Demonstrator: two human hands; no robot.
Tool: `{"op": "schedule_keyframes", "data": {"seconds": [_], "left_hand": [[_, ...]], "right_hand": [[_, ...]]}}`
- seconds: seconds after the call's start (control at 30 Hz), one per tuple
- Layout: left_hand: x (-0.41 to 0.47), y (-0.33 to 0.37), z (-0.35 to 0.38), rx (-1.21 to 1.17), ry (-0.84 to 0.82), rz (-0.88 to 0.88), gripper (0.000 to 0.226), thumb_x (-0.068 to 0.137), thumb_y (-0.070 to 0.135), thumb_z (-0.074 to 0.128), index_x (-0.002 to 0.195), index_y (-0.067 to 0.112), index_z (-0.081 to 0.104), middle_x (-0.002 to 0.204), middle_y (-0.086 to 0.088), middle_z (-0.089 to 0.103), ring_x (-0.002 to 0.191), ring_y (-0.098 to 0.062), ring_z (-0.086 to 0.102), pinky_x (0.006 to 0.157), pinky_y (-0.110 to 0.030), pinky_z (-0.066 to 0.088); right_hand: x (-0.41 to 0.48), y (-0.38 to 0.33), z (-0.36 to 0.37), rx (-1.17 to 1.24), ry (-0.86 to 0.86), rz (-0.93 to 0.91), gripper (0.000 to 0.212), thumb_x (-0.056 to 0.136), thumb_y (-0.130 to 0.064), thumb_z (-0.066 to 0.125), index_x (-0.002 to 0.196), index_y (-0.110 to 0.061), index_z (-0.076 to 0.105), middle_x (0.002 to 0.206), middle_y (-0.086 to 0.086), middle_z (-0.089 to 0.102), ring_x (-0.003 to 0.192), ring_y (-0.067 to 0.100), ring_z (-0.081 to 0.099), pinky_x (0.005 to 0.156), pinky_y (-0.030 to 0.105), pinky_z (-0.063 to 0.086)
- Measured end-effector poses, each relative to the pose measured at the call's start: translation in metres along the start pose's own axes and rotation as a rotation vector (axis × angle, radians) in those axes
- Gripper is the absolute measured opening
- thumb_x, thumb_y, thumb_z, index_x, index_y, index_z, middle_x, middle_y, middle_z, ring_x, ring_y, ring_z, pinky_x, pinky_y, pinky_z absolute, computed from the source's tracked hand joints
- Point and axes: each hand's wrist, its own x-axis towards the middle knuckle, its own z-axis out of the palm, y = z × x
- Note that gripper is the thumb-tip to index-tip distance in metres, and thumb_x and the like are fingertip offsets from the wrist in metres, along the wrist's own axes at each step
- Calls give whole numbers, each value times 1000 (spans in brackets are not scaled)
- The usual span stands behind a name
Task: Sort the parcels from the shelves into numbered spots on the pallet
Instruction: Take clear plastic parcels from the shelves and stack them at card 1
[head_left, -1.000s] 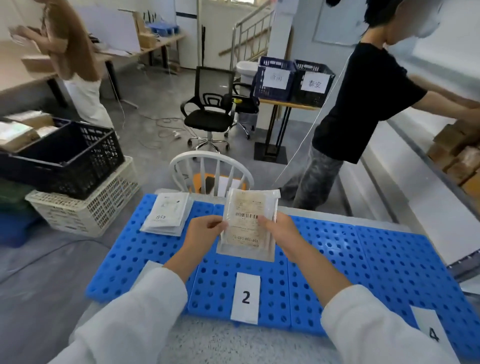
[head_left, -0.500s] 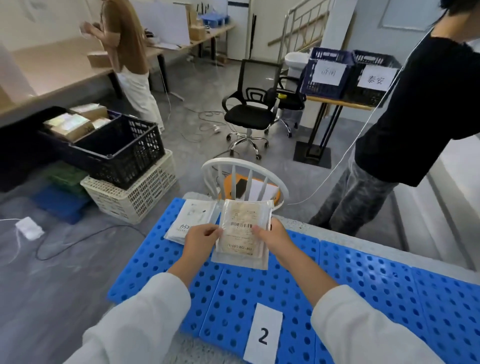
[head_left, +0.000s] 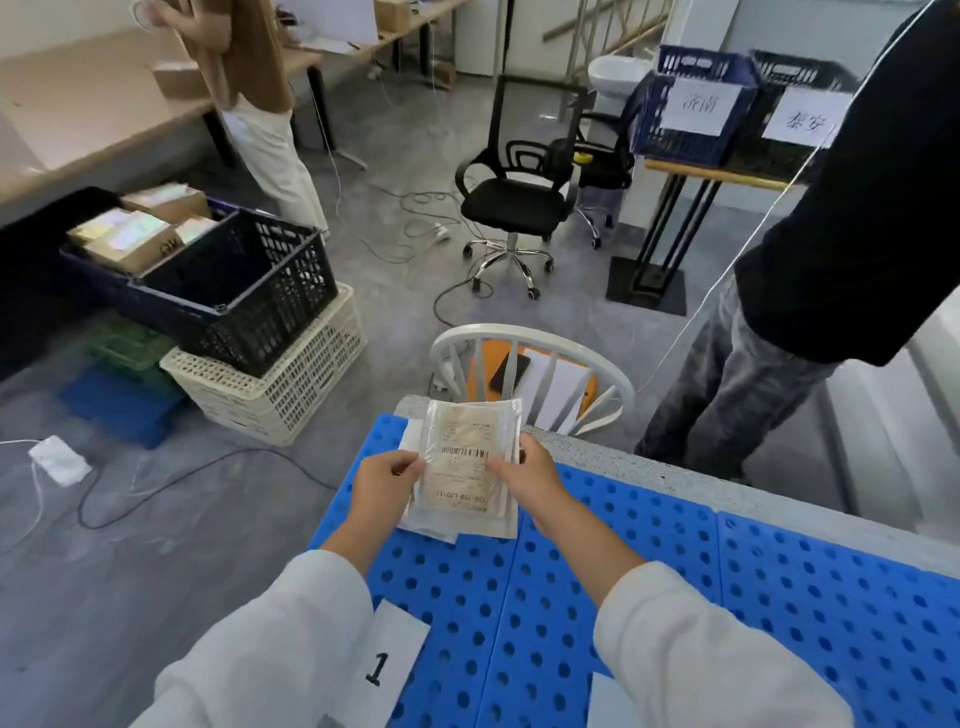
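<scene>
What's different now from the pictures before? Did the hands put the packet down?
The parcel moved left: both hands carried it from farther right to over the white parcels at the far-left corner of the pallet, beyond the number 1 label. Nothing was let go: the left hand and right hand keep their grip on its sides. The white parcels stayed put.

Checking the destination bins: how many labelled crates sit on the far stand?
2. The blue crate sits at the left end of the stand; the black crate is beside it on the right, partly cut off by a bystander, who may hide more.
</scene>
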Motion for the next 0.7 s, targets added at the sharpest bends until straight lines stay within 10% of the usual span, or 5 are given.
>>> {"op": "schedule_keyframes", "data": {"seconds": [0.33, 0.6, 0.7], "left_hand": [[97, -55, -24, 62, -123, -77, 6, 90, 15, 65, 89, 16, 72, 83, 4, 69, 78, -13, 61, 68, -21, 47], [117, -75, -14, 52, -209, -120, 21, 86, 13, 70, 106, 7, 70, 94, -1, 69, 81, -10, 62, 62, -10, 43], [114, -75, -13, 52, -183, -125, 25, 86, 12, 70, 110, 7, 66, 97, 1, 65, 85, -10, 58, 68, -12, 43]], "right_hand": [[73, 8, 70, -255, -41, 161, 33, 93, -22, 59, 124, -15, 50, 120, 0, 59, 109, 19, 57, 90, 32, 48], [83, 34, 84, -416, 33, 250, 42, 92, -27, 61, 122, -8, 39, 101, 0, 45, 85, 13, 46, 53, 18, 30], [84, 38, 85, -509, 33, 247, 52, 90, -31, 63, 127, -6, 38, 113, 4, 41, 88, 13, 44, 68, 21, 37]]}}
